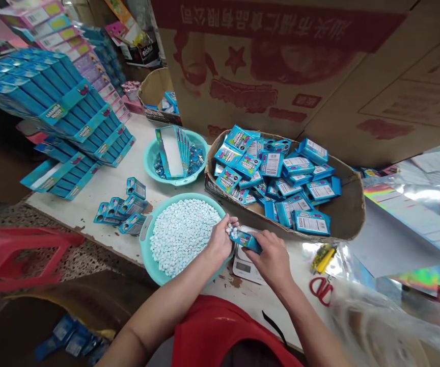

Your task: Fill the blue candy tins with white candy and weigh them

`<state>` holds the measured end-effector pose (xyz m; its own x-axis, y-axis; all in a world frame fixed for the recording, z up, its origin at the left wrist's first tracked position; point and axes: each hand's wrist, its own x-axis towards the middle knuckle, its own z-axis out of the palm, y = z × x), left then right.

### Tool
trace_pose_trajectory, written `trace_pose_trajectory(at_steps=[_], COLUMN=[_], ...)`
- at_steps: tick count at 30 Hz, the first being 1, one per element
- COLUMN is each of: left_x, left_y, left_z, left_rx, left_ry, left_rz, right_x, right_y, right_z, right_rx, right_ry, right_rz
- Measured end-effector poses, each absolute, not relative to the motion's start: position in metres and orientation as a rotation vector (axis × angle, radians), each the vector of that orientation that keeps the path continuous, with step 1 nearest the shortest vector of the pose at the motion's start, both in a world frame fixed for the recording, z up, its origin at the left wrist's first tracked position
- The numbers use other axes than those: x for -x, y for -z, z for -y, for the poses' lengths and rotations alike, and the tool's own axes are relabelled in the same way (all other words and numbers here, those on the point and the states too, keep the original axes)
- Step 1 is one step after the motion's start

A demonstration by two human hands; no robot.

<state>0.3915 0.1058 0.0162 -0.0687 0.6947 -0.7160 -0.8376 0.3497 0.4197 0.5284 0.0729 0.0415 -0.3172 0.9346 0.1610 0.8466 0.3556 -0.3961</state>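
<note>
My left hand (220, 238) is cupped round several small white candies (231, 230), held at the mouth of a small blue candy box (247, 241). The box lies tilted in the grip of my right hand (271, 255), with its opening toward my left hand. Beneath the left wrist is a turquoise basin (143, 250) heaped with white candies (184, 234). A white digital scale (247, 270) sits partly hidden under my right hand. Several small blue boxes (122, 209) stand grouped left of the basin.
A cut-down carton (352, 219) full of blue boxes lies beyond my right hand. Behind the candies, a second basin (149, 160) holds folded blue cartons and small wrapped pieces. Stacked display boxes (63, 112) rise at left. Red scissors (321, 291) and a yellow cutter (325, 260) lie right.
</note>
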Motion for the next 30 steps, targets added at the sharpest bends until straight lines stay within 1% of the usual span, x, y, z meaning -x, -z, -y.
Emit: trace_pose_trajectory(at_steps=[4,9,12,14,18,20,23,27,28,30], left_x=[-0.394,-0.388,-0.379,-0.372,-0.362,-0.357,-0.350,-0.342,-0.341,-0.342], left_y=[-0.019,-0.022,-0.024,-0.025,-0.025,-0.026,-0.025,-0.021,-0.019,-0.017], left_z=[-0.106,-0.106,-0.103,-0.102,-0.106,-0.108,-0.107,-0.104,-0.103,-0.103], left_rx=[0.251,0.276,0.218,0.164,0.138,0.126,0.046,-0.067,-0.078,-0.081], left_ry=[-1.256,-1.207,-1.085,-1.044,-1.052,-1.061,-1.021,-1.014,-1.014,-0.998], left_rz=[-1.004,-1.005,-0.932,-0.899,-0.958,-0.978,-0.986,-1.058,-1.080,-1.117], right_x=[-0.529,-0.543,-0.556,-0.564,-0.575,-0.578,-0.589,-0.616,-0.622,-0.629], right_y=[-0.040,-0.035,-0.017,0.005,0.048,0.054,0.034,-0.009,-0.014,-0.015], right_z=[-0.070,-0.062,-0.056,-0.053,-0.049,-0.047,-0.052,-0.105,-0.127,-0.173], right_rx=[1.610,1.606,1.658,1.677,1.662,1.653,1.621,1.608,1.635,1.793], right_ry=[-0.448,-0.825,-1.016,-1.058,-0.998,-0.967,-0.822,-0.406,-0.363,-0.425], right_rz=[2.180,1.804,1.483,1.310,1.196,1.252,1.444,1.582,1.608,1.721])
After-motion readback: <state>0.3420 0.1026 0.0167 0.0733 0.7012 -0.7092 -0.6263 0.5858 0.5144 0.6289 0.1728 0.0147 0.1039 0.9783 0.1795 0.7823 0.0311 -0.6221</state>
